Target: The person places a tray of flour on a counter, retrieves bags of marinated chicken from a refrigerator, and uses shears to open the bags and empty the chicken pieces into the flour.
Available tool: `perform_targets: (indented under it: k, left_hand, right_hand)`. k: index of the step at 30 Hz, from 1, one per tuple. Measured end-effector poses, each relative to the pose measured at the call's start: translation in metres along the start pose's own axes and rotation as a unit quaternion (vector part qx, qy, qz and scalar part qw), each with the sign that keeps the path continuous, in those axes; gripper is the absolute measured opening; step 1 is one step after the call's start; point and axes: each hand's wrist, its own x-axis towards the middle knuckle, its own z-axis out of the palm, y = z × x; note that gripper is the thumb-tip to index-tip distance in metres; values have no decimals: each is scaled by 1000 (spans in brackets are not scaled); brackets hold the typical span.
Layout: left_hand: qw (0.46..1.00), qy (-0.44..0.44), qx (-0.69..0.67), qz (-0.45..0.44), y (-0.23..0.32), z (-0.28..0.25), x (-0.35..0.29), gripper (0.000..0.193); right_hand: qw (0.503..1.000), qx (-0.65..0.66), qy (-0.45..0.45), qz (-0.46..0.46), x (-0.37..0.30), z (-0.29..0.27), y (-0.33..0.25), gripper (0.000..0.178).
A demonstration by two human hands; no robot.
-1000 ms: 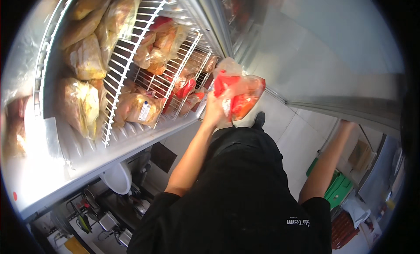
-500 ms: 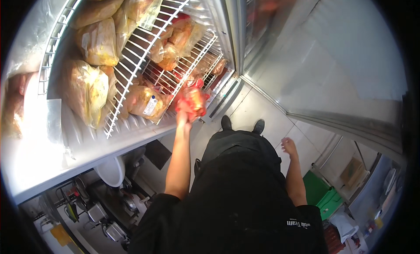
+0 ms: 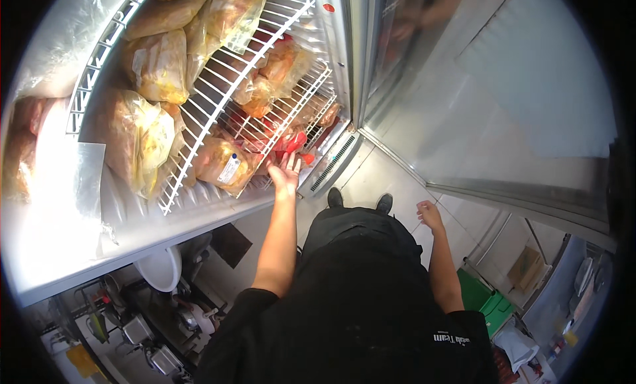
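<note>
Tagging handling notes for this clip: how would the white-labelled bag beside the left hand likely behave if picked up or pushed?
The white-labelled bag probably feels fairly heavy, since it bulges as if packed full. Its shiny plastic may slip against the left hand. Being rounded, it could rock when pushed.

Wears a loose, matte black T-shirt (image 3: 361,298), with a short left sleeve (image 3: 255,304) and a matching right sleeve (image 3: 474,328), both cut to end near the elbow. Bears a small white print (image 3: 452,339) on the right side of the chest, with a tinier line of lettering next to it. Has bare forearms (image 3: 276,251), a bare left hand (image 3: 285,177) and a bare right hand (image 3: 430,215). Lower down, wears a creased black garment (image 3: 351,228), trousers or apron hard to tell, and dark, round-toed shoes (image 3: 335,198).
</note>
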Motion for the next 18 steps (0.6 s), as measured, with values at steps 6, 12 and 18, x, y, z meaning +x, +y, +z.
perform_targets:
  k: [6, 12, 18]
  left_hand:
    - [679, -4, 622, 390, -8, 0, 42, 42]
    - [492, 64, 802, 332, 10, 6, 96, 35]
    - [462, 46, 843, 271, 25, 30, 116, 36]
  right_hand:
    - [1000, -19, 1, 23, -23, 0, 33, 26]
    - [995, 18, 57, 82, -48, -21, 60, 27]
    - [987, 80, 111, 84, -68, -21, 76, 26]
